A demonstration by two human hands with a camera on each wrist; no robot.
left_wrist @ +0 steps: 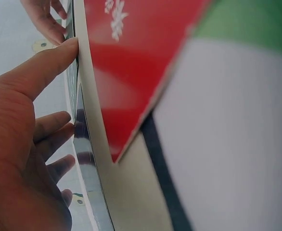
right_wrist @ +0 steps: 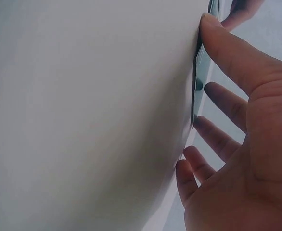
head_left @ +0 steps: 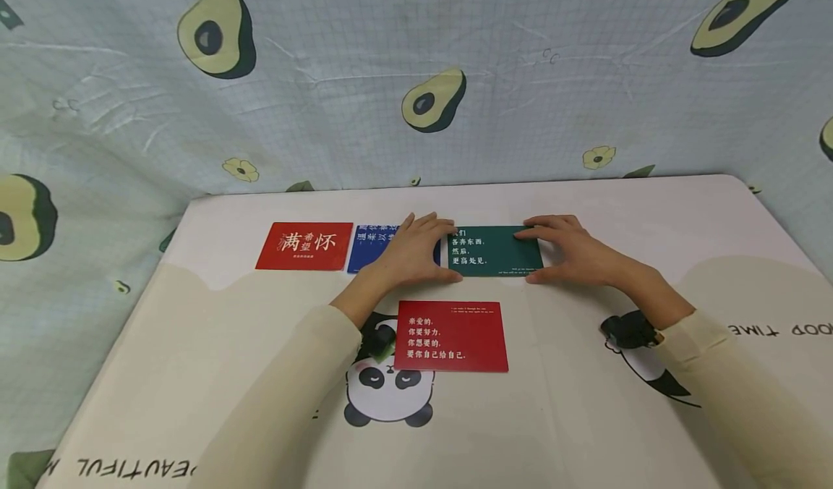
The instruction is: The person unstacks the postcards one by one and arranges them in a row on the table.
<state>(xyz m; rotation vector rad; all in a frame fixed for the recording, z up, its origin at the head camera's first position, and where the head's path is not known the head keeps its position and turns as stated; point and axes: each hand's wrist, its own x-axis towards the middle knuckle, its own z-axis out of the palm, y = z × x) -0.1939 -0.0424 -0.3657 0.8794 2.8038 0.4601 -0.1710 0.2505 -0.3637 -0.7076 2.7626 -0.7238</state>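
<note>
Green card (head_left: pixel 497 251), left hand (head_left: pixel 419 252) and right hand (head_left: pixel 575 252) touching opposite ends, both hands spread

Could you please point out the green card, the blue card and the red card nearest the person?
Green card (head_left: pixel 497 252): head view, middle of its face.
Blue card (head_left: pixel 366 249): head view, uncovered left part.
Red card nearest the person (head_left: pixel 451 336): head view, its middle.

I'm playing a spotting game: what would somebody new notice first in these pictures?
Probably the bright red card lying alone in front, partly covering an upside-down printed panda. Next, perhaps, the left hand and right hand at opposite ends of the green card in the back row. Behind them, big avocados decorate the pale cloth.
</note>
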